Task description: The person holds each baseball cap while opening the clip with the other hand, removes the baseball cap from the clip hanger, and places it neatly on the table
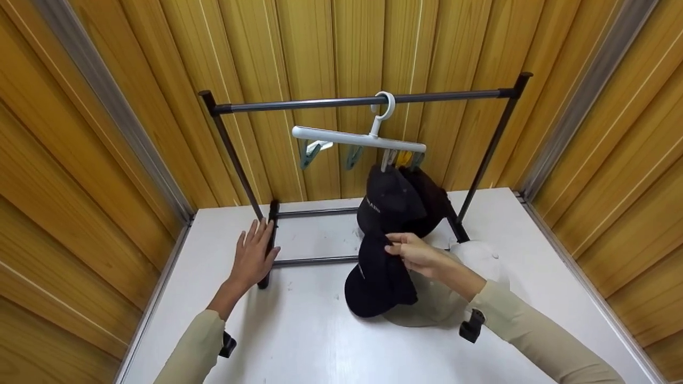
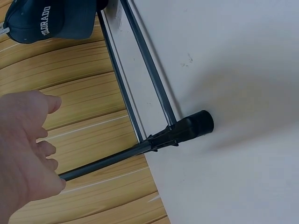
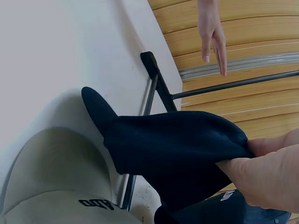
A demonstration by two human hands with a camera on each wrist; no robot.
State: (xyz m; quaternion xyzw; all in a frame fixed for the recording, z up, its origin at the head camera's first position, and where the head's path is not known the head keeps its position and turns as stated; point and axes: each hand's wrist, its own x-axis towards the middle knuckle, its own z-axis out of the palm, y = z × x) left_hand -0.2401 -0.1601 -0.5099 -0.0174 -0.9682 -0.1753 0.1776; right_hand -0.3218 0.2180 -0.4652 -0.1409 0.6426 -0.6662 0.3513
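Observation:
My right hand (image 1: 419, 255) pinches a dark navy cap (image 1: 373, 277) by its edge, and the cap hangs brim down in front of the rack. To the left, my left hand (image 1: 252, 257) is spread with straight fingers near the rack's left foot; it holds nothing. A white clip hanger (image 1: 360, 138) hooks over the black rack's top bar (image 1: 320, 103). From its right-hand clips hang a dark lettered cap (image 1: 387, 197) and another dark cap (image 1: 435, 200) behind it. In the right wrist view, the navy cap (image 3: 173, 144) droops from the thumb and fingers.
Below the held cap lies a beige cap (image 1: 435, 301), with a white cap (image 1: 483, 261) beside it on the white table (image 1: 320, 346). Green clips (image 1: 309, 154) on the hanger's left side hold nothing. Wood-patterned walls (image 1: 357, 48) enclose the table at the back and sides.

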